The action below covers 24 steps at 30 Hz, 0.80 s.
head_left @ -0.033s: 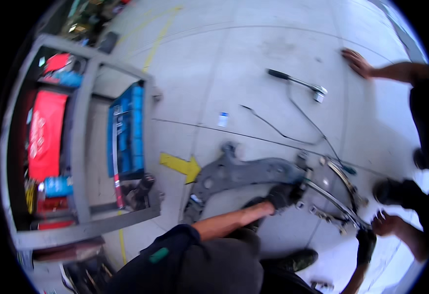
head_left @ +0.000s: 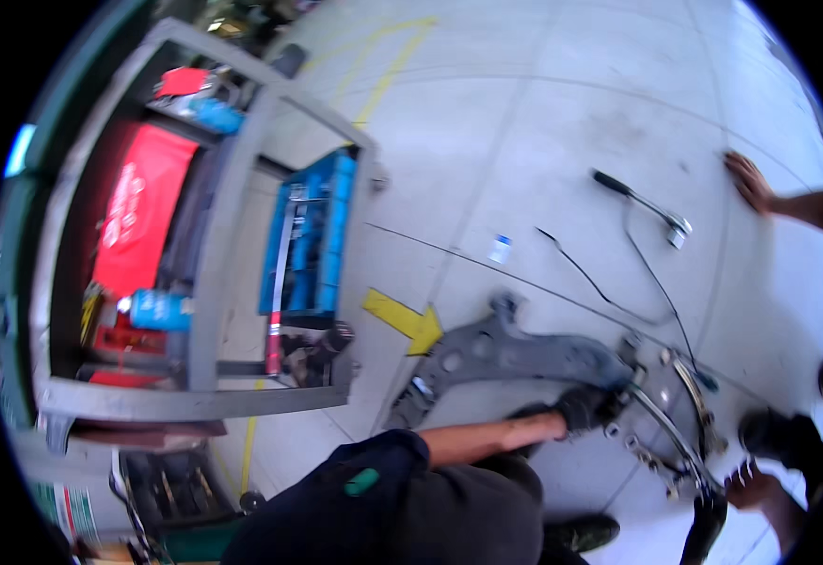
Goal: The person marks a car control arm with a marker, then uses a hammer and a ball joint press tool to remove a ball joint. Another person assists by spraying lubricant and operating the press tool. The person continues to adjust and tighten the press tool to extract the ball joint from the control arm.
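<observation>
My left hand (head_left: 576,411), in a dark glove, is closed at the right end of a grey stamped metal arm (head_left: 534,356); exactly what its fingers grip is hidden. A long silver bar (head_left: 661,421) runs from there down to the lower right, where my dark-gloved right hand (head_left: 708,513) is closed on it. Curved metal pieces with fittings (head_left: 694,395) lie beside the bar. Another person's bare hand (head_left: 750,485) is next to my right hand, fingers curled near the bar's end.
A grey cart (head_left: 209,407) at left holds a blue tray (head_left: 329,264), red cloth (head_left: 138,207) and tools. A black-handled ratchet (head_left: 647,202) and thin cable (head_left: 656,282) lie on the floor. The other person's second hand (head_left: 750,184) rests beyond. A yellow arrow (head_left: 402,320) marks the floor.
The view has shifted, so the cart, floor pieces and hands sit further right, and the lower pieces lower. My right hand is partly nearer the bottom edge. Both hands stay closed.
</observation>
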{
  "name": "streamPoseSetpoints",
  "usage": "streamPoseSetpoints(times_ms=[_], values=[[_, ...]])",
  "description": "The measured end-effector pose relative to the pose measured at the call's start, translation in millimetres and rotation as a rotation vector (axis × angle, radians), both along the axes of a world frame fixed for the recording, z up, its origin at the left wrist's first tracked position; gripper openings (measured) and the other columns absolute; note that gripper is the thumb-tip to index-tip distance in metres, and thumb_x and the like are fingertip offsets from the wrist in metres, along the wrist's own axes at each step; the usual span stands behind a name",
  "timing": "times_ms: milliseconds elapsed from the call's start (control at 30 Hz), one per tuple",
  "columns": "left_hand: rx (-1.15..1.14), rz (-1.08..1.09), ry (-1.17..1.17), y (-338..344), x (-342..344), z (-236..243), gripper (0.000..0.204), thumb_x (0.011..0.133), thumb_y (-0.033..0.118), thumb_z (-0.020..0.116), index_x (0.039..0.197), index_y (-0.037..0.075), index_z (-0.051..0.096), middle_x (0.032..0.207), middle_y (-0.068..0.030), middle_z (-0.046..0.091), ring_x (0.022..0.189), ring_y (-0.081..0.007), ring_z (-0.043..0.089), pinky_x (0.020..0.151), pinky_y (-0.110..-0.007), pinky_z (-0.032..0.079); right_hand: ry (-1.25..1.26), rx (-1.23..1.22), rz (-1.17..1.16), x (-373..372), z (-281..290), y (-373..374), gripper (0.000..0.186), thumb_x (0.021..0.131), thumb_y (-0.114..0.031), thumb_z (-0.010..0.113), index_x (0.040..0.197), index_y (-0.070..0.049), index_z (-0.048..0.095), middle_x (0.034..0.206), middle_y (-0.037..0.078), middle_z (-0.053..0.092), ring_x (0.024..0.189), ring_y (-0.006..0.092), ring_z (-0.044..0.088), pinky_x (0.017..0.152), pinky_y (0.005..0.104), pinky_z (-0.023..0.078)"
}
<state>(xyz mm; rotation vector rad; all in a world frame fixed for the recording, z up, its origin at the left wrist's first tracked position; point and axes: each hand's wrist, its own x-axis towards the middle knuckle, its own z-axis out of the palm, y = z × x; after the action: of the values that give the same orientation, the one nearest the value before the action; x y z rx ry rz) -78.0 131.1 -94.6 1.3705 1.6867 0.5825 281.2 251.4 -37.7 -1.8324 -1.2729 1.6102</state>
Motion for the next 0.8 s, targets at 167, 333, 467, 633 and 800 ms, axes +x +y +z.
streamPoseSetpoints(times_ms=[167, 333, 467, 633, 800], values=[[-0.013, 0.117, -0.066, -18, -47, 28, 0.059, 0.082, 0.025, 0.078, 0.137, 0.011, 0.060, 0.103, -0.0118, 0.072, 0.096, -0.0313, 0.069, 0.085, -0.046, 0.055, -0.003, 0.113, 0.129, -87, -3, 48, 0.035, 0.105, -0.030, 0.058, 0.128, -0.003, 0.062, 0.109, 0.012, 0.071, 0.094, 0.0269, 0.071, 0.082, 0.0407, 0.058], [-0.028, 0.181, 0.180, -72, -121, 118, 0.048, 0.088, 0.027, 0.073, 0.132, 0.009, 0.063, 0.103, -0.0146, 0.072, 0.093, -0.0334, 0.069, 0.085, -0.044, 0.055, 0.105, 0.089, 0.295, -166, 0, 62, 0.034, 0.105, -0.030, 0.058, 0.128, -0.004, 0.062, 0.111, 0.012, 0.071, 0.095, 0.0283, 0.071, 0.083, 0.0425, 0.058], [0.039, 0.459, 0.264, -97, -195, 179, 0.047, 0.092, 0.033, 0.071, 0.133, 0.011, 0.065, 0.107, -0.0144, 0.073, 0.095, -0.0323, 0.070, 0.087, -0.042, 0.056, 0.130, 0.109, 0.368, -209, 23, 80, 0.034, 0.105, -0.030, 0.058, 0.127, -0.005, 0.062, 0.112, 0.013, 0.070, 0.096, 0.0294, 0.071, 0.084, 0.0439, 0.058], [-0.102, 0.586, 0.381, -87, -227, 237, 0.051, 0.095, 0.037, 0.071, 0.139, 0.012, 0.061, 0.117, -0.0140, 0.073, 0.105, -0.0291, 0.071, 0.092, -0.039, 0.055, 0.131, 0.126, 0.382, -227, 44, 99, 0.033, 0.104, -0.030, 0.058, 0.127, -0.005, 0.062, 0.114, 0.013, 0.070, 0.098, 0.0308, 0.071, 0.085, 0.0456, 0.058], [-0.022, 0.516, 0.339, -85, -200, 261, 0.049, 0.093, 0.041, 0.070, 0.132, 0.011, 0.065, 0.122, -0.0168, 0.071, 0.112, -0.0328, 0.068, 0.098, -0.044, 0.053, 0.151, 0.130, 0.335, -174, 25, 100, 0.033, 0.104, -0.029, 0.057, 0.127, -0.006, 0.061, 0.116, 0.014, 0.070, 0.099, 0.0322, 0.071, 0.086, 0.0473, 0.058]])
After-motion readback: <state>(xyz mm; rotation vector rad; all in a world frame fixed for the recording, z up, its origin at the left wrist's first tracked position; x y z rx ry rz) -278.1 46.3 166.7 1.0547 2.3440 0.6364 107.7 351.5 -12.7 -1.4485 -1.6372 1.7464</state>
